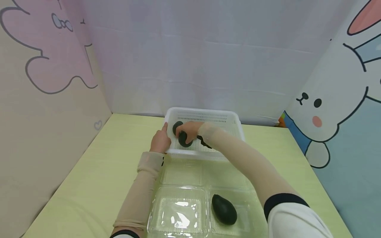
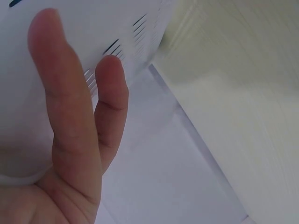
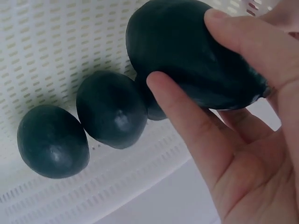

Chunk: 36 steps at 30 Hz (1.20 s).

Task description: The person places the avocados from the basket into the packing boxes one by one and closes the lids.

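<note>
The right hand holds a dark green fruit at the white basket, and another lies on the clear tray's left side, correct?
Not quite: the head view shows the other fruit on the right side of the clear tray. The right hand does hold one fruit at the white basket.

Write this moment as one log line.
right hand: grips avocado | left hand: touches basket rim | basket: more avocados | tray: one avocado, near-right compartment

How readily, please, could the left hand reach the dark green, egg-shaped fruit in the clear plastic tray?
Probably yes: the left hand touches only the white rectangular plastic basket, and that dark green fruit lies uncovered.
</note>
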Each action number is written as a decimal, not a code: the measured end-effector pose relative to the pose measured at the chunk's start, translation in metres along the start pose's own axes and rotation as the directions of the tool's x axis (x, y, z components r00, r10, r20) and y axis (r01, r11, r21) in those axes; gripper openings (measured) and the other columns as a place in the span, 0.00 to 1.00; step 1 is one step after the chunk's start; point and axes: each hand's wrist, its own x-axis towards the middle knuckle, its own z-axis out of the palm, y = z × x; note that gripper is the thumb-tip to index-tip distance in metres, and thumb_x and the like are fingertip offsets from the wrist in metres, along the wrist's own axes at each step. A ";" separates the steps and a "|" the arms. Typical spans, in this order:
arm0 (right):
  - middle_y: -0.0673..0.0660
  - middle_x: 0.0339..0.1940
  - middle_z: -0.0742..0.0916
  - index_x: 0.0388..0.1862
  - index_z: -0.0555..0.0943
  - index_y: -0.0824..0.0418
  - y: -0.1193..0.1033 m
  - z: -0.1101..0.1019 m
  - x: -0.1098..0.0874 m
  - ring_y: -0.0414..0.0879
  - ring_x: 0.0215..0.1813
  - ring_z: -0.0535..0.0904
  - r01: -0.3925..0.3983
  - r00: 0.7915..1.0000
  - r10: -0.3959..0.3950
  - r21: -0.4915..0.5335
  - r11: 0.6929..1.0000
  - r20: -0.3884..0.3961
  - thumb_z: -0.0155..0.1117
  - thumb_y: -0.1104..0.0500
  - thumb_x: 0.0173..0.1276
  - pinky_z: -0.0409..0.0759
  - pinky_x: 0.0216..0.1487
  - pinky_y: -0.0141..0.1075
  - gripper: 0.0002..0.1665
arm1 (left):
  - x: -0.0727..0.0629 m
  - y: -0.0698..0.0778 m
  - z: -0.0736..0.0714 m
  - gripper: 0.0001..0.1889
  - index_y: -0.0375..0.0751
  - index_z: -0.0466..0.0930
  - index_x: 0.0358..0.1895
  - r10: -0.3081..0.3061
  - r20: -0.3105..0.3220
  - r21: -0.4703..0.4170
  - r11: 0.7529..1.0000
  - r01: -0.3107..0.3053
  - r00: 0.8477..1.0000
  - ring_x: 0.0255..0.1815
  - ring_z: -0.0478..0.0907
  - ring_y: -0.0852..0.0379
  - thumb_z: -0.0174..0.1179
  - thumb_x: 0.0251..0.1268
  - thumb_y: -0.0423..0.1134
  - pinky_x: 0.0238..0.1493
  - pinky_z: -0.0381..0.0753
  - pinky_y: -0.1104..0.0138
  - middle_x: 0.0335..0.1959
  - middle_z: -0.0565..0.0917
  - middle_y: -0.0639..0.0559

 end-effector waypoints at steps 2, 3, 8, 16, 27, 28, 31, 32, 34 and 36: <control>0.56 0.61 0.79 0.60 0.76 0.54 0.002 -0.003 -0.002 0.51 0.62 0.73 0.018 1.000 -0.018 0.006 1.000 -0.016 0.72 0.60 0.60 0.73 0.64 0.41 0.29 | -0.001 0.001 0.000 0.40 0.45 0.45 0.79 -0.004 0.005 -0.005 1.000 0.004 1.000 0.34 0.75 0.40 0.50 0.64 0.29 0.14 0.77 0.62 0.50 0.74 0.29; 0.56 0.61 0.79 0.60 0.77 0.55 0.003 -0.004 -0.002 0.51 0.62 0.74 0.029 0.999 -0.029 0.007 1.000 -0.025 0.72 0.61 0.59 0.73 0.64 0.41 0.28 | -0.001 0.001 -0.001 0.40 0.45 0.45 0.79 -0.004 0.004 -0.003 1.000 0.004 1.000 0.34 0.75 0.40 0.50 0.64 0.29 0.14 0.77 0.63 0.50 0.74 0.29; 0.54 0.60 0.80 0.59 0.77 0.54 0.013 -0.009 -0.003 0.50 0.60 0.75 0.041 0.998 -0.042 -0.025 0.999 -0.045 0.73 0.60 0.59 0.75 0.61 0.40 0.28 | -0.002 0.001 -0.003 0.40 0.44 0.45 0.79 -0.006 0.004 -0.006 1.000 0.006 1.000 0.34 0.75 0.39 0.49 0.64 0.28 0.13 0.77 0.63 0.51 0.73 0.28; 0.55 0.64 0.77 0.62 0.76 0.53 0.016 -0.021 -0.018 0.51 0.64 0.73 0.047 0.997 -0.045 0.033 0.998 -0.058 0.72 0.58 0.61 0.74 0.64 0.41 0.29 | -0.003 0.001 -0.003 0.40 0.46 0.44 0.79 -0.016 0.020 -0.027 0.999 0.017 1.000 0.32 0.75 0.40 0.48 0.65 0.28 0.11 0.77 0.65 0.53 0.72 0.28; 0.52 0.61 0.79 0.60 0.77 0.54 0.022 -0.030 -0.037 0.48 0.62 0.74 0.133 0.981 -0.118 0.088 0.987 -0.154 0.73 0.59 0.59 0.73 0.64 0.40 0.29 | -0.003 0.003 -0.005 0.40 0.45 0.44 0.79 -0.016 0.015 -0.019 1.000 0.017 1.000 0.37 0.76 0.38 0.49 0.65 0.28 0.11 0.77 0.65 0.54 0.72 0.28; 0.52 0.61 0.79 0.59 0.77 0.54 0.022 -0.030 -0.038 0.49 0.62 0.74 0.141 0.979 -0.126 0.086 0.986 -0.159 0.74 0.59 0.58 0.73 0.64 0.40 0.29 | -0.003 0.003 -0.005 0.40 0.46 0.44 0.79 -0.018 0.017 -0.021 1.000 0.018 1.000 0.37 0.76 0.38 0.49 0.65 0.28 0.11 0.77 0.65 0.55 0.72 0.28; 0.53 0.61 0.79 0.60 0.77 0.56 0.022 -0.029 -0.041 0.49 0.62 0.74 0.159 0.976 -0.143 0.089 0.983 -0.167 0.74 0.59 0.58 0.73 0.64 0.40 0.29 | -0.003 0.003 -0.005 0.40 0.46 0.44 0.79 -0.021 0.020 -0.026 0.999 0.022 1.000 0.37 0.76 0.38 0.49 0.65 0.29 0.11 0.77 0.66 0.54 0.72 0.28; 0.53 0.62 0.79 0.60 0.77 0.57 0.023 -0.029 -0.042 0.49 0.63 0.74 0.163 0.975 -0.146 0.092 0.982 -0.167 0.74 0.59 0.58 0.72 0.64 0.40 0.30 | -0.003 0.003 -0.005 0.40 0.46 0.44 0.79 -0.021 0.022 -0.028 0.999 0.022 1.000 0.37 0.76 0.39 0.49 0.65 0.29 0.11 0.77 0.66 0.54 0.72 0.28; 0.53 0.62 0.79 0.60 0.77 0.58 0.024 -0.028 -0.045 0.49 0.63 0.74 0.170 0.974 -0.152 0.098 0.980 -0.170 0.74 0.59 0.58 0.72 0.65 0.40 0.30 | -0.003 0.003 -0.004 0.40 0.46 0.44 0.79 -0.018 0.023 -0.033 0.999 0.019 1.000 0.35 0.76 0.39 0.49 0.65 0.29 0.10 0.77 0.66 0.54 0.72 0.28; 0.52 0.62 0.79 0.60 0.77 0.58 0.025 -0.028 -0.048 0.48 0.63 0.74 0.172 0.973 -0.151 0.112 0.979 -0.173 0.74 0.59 0.58 0.73 0.64 0.40 0.30 | -0.003 0.002 -0.004 0.39 0.46 0.44 0.79 -0.015 0.023 -0.038 0.999 0.016 1.000 0.34 0.77 0.40 0.49 0.66 0.28 0.10 0.77 0.66 0.53 0.72 0.28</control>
